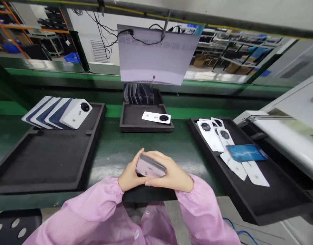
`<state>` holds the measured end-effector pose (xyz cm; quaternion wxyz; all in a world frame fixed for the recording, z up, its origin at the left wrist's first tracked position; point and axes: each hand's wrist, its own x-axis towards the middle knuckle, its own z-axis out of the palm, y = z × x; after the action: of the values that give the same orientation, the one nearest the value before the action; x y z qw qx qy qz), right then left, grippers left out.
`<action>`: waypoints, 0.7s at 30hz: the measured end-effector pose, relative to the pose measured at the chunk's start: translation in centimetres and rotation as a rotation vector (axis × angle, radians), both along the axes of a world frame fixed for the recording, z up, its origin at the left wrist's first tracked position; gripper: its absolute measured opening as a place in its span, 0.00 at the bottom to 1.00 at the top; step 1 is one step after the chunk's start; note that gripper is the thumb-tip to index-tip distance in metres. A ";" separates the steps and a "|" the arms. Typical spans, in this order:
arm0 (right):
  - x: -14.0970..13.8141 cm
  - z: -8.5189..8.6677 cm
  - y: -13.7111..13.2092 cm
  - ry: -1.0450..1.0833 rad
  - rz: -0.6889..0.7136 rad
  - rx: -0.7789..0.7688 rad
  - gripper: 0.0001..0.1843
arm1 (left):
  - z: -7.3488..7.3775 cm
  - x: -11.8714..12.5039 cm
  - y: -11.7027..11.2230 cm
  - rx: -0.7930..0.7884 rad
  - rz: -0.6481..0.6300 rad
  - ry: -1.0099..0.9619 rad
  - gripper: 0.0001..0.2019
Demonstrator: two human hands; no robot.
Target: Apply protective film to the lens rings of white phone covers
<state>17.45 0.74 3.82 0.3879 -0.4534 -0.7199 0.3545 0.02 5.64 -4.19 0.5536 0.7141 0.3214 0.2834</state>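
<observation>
Leaning in a row, white and dark blue panels [58, 113] stand left of the middle tray [131, 117], their tiny marks unreadable. In front of the middle tray, the left hand [131, 174] and right hand [173, 173] pinch a stack of pinkish panels [149, 168] between them, its small print illegible. Above and behind the middle tray, a white housing [156, 61] bears red and green stripes. Right of the middle tray lie loose white panels [212, 139] and a blue panel [246, 152].

On my screen, the green bench [181, 140] carries one left tray [49, 158], one middle tray [133, 116] and one right tray [278, 192], all dark.
</observation>
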 end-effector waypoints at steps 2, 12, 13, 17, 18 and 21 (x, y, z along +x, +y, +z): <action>0.0 1.7 -0.3 -0.044 -0.124 -0.100 0.39 | 0.1 0.4 0.0 -0.023 0.003 -0.003 0.42; 4.1 -2.2 3.9 0.566 -0.472 -0.361 0.19 | 3.1 -0.7 5.1 -0.247 -0.154 -0.293 0.48; 3.8 -3.0 4.2 0.641 -0.495 -0.350 0.19 | 3.4 -0.7 5.4 -0.250 -0.134 -0.360 0.51; -1.5 -5.0 4.9 0.864 -0.532 -0.335 0.17 | 4.0 0.8 4.3 -0.194 0.009 -0.534 0.64; -3.4 -5.2 4.9 0.896 -0.520 -0.347 0.17 | 4.2 1.3 3.8 -0.185 0.052 -0.547 0.62; -7.5 -5.3 3.9 0.930 -0.450 -0.397 0.20 | 4.8 1.8 2.8 -0.173 0.214 -0.555 0.40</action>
<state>9.93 4.62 -1.49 0.6384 -0.4559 -0.2775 0.5547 1.85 8.41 0.57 0.6458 0.5218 0.2542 0.4960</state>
